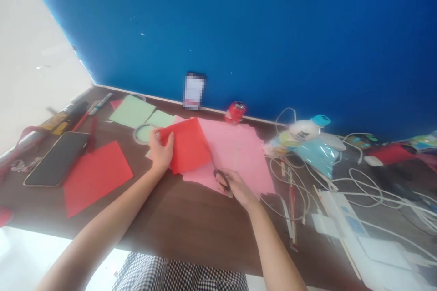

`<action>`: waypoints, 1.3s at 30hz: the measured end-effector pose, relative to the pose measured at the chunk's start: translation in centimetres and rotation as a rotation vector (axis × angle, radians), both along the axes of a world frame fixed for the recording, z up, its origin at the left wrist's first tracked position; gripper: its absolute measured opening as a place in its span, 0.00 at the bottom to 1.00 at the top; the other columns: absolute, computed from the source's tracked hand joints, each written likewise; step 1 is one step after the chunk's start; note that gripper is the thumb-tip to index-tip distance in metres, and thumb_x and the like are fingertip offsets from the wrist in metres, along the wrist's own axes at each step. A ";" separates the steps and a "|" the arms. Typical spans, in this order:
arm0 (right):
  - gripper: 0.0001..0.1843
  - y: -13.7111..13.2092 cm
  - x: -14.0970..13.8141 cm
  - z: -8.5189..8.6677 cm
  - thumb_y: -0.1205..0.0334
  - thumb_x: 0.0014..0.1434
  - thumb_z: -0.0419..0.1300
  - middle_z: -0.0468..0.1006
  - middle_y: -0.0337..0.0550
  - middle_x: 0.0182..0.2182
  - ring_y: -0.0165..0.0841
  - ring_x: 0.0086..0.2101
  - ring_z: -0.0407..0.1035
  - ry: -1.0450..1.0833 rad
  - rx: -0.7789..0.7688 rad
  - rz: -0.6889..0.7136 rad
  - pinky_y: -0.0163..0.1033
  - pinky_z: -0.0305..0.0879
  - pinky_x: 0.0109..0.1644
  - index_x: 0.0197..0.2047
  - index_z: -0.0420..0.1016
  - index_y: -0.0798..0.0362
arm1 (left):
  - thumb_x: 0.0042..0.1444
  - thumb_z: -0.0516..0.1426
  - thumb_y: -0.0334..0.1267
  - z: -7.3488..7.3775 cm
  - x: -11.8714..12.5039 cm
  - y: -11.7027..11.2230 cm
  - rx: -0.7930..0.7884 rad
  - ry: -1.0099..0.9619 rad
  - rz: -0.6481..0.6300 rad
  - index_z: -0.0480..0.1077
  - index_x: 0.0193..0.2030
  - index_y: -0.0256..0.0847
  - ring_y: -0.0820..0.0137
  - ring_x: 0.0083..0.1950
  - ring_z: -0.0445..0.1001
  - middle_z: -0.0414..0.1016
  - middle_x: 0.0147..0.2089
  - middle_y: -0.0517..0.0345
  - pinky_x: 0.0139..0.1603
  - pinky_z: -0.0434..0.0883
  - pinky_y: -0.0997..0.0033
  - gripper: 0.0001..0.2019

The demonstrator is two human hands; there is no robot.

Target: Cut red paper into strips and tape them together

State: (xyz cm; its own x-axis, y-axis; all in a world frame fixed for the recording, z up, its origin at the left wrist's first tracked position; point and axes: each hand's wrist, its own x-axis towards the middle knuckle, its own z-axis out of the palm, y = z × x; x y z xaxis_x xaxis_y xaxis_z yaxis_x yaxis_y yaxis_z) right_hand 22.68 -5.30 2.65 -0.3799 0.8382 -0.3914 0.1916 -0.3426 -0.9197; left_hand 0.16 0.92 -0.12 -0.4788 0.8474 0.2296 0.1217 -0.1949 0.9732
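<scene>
Our left fingers (170,142) grip a red sheet (191,148), seemingly not yet cut much, while our right fingers (232,174) hold scissors (217,173) at its right edge.

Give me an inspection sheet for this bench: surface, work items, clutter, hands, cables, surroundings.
Surface: dark brown table, partly covered.
Work items: red sheet over pink paper; scissors at its right edge, blades blurred, cutting unclear.
Clutter: dark phone overlapping second red sheet; green paper; red container; blue-capped white bottle.
Hands: left hand grips red sheet; right hand holds scissors.
Cables: white cables looped, crossing at right.
Surroundings: blue wall behind.
</scene>
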 end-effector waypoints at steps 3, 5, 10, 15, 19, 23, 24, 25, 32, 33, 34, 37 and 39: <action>0.20 0.0 0.0 0.1 0.49 0.55 0.53 0.57 0.31 0.15 0.24 0.18 0.54 0.011 -0.010 -0.012 0.31 0.42 0.19 0.21 0.52 0.51 | 0.52 0.57 0.42 -0.1 0.2 -0.1 0.015 0.008 -0.006 0.59 0.45 0.43 0.68 0.41 0.72 0.69 0.40 0.55 0.43 0.70 0.66 0.15; 0.19 0.0 0.0 0.0 0.50 0.55 0.54 0.57 0.31 0.15 0.24 0.18 0.54 0.024 -0.007 -0.016 0.31 0.43 0.20 0.22 0.52 0.51 | 0.52 0.57 0.42 -0.2 0.4 -0.1 0.034 -0.007 -0.023 0.59 0.44 0.43 0.68 0.40 0.73 0.70 0.40 0.55 0.43 0.71 0.66 0.15; 0.19 0.1 0.1 -0.2 0.49 0.55 0.53 0.59 0.31 0.16 0.24 0.18 0.54 0.023 0.013 -0.009 0.31 0.43 0.20 0.22 0.53 0.51 | 0.51 0.57 0.42 -0.1 0.9 -0.4 0.062 -0.016 -0.043 0.58 0.44 0.41 0.69 0.37 0.73 0.70 0.37 0.55 0.38 0.71 0.67 0.16; 0.21 0.0 0.2 -0.5 0.46 0.55 0.53 0.61 0.33 0.16 0.24 0.18 0.55 0.024 0.018 -0.021 0.31 0.44 0.20 0.22 0.52 0.51 | 0.51 0.57 0.42 0.2 1.1 -0.6 0.063 -0.004 -0.032 0.58 0.44 0.42 0.69 0.37 0.73 0.70 0.37 0.56 0.38 0.71 0.69 0.15; 0.21 0.0 0.2 -0.5 0.45 0.55 0.52 0.63 0.34 0.17 0.24 0.19 0.55 0.013 0.032 -0.025 0.31 0.44 0.19 0.22 0.53 0.52 | 0.52 0.57 0.42 0.3 1.2 -0.8 0.048 0.003 -0.028 0.58 0.44 0.42 0.69 0.38 0.73 0.70 0.38 0.55 0.38 0.71 0.68 0.15; 0.22 0.0 0.2 -0.5 0.44 0.55 0.52 0.64 0.35 0.17 0.24 0.18 0.54 0.001 0.028 -0.021 0.31 0.45 0.19 0.22 0.53 0.51 | 0.52 0.57 0.42 0.4 1.4 -0.9 0.047 0.003 -0.024 0.59 0.43 0.42 0.68 0.38 0.73 0.70 0.37 0.55 0.38 0.71 0.67 0.15; 0.21 0.0 0.2 -0.5 0.44 0.55 0.52 0.64 0.35 0.17 0.24 0.18 0.55 -0.001 0.026 -0.019 0.31 0.45 0.19 0.22 0.54 0.51 | 0.52 0.57 0.42 0.5 1.4 -0.9 0.046 -0.002 -0.027 0.58 0.43 0.42 0.68 0.38 0.73 0.70 0.37 0.56 0.38 0.71 0.67 0.15; 0.21 0.0 0.2 -0.5 0.43 0.55 0.52 0.64 0.35 0.18 0.25 0.19 0.55 -0.001 0.026 -0.016 0.31 0.45 0.19 0.23 0.54 0.51 | 0.52 0.57 0.42 0.4 1.4 -0.9 0.045 -0.006 -0.032 0.58 0.43 0.42 0.68 0.38 0.73 0.70 0.37 0.56 0.38 0.71 0.67 0.15; 0.21 0.1 0.2 -0.4 0.45 0.55 0.51 0.64 0.35 0.17 0.25 0.19 0.55 0.002 0.023 -0.014 0.32 0.45 0.20 0.22 0.53 0.51 | 0.52 0.56 0.41 0.3 1.3 -0.9 0.050 0.015 -0.035 0.59 0.44 0.41 0.68 0.41 0.72 0.68 0.41 0.54 0.44 0.70 0.65 0.15; 0.20 0.1 0.2 -0.4 0.46 0.55 0.51 0.64 0.35 0.17 0.25 0.19 0.55 -0.004 0.027 -0.011 0.32 0.45 0.20 0.22 0.54 0.51 | 0.52 0.57 0.41 0.3 1.4 -1.0 0.053 0.017 -0.036 0.59 0.44 0.41 0.68 0.42 0.72 0.68 0.41 0.53 0.44 0.70 0.64 0.15; 0.20 0.1 0.2 -0.3 0.46 0.56 0.51 0.64 0.35 0.17 0.25 0.19 0.55 -0.010 0.032 -0.010 0.32 0.45 0.20 0.23 0.54 0.52 | 0.52 0.57 0.41 0.3 1.4 -1.0 0.057 0.017 -0.038 0.59 0.44 0.41 0.68 0.42 0.71 0.68 0.41 0.53 0.45 0.69 0.64 0.15; 0.19 0.1 0.2 -0.3 0.47 0.56 0.51 0.64 0.35 0.17 0.25 0.19 0.55 -0.015 0.039 -0.010 0.32 0.45 0.20 0.22 0.54 0.51 | 0.52 0.57 0.42 0.3 1.4 -1.0 0.063 0.009 -0.042 0.59 0.44 0.40 0.67 0.42 0.71 0.67 0.41 0.53 0.46 0.69 0.63 0.15; 0.19 0.1 0.2 -0.4 0.47 0.56 0.51 0.64 0.35 0.18 0.25 0.19 0.55 -0.006 0.038 -0.007 0.32 0.45 0.20 0.22 0.53 0.51 | 0.52 0.57 0.42 0.3 1.5 -1.0 0.060 0.009 -0.037 0.59 0.44 0.40 0.67 0.42 0.71 0.67 0.41 0.53 0.46 0.69 0.63 0.15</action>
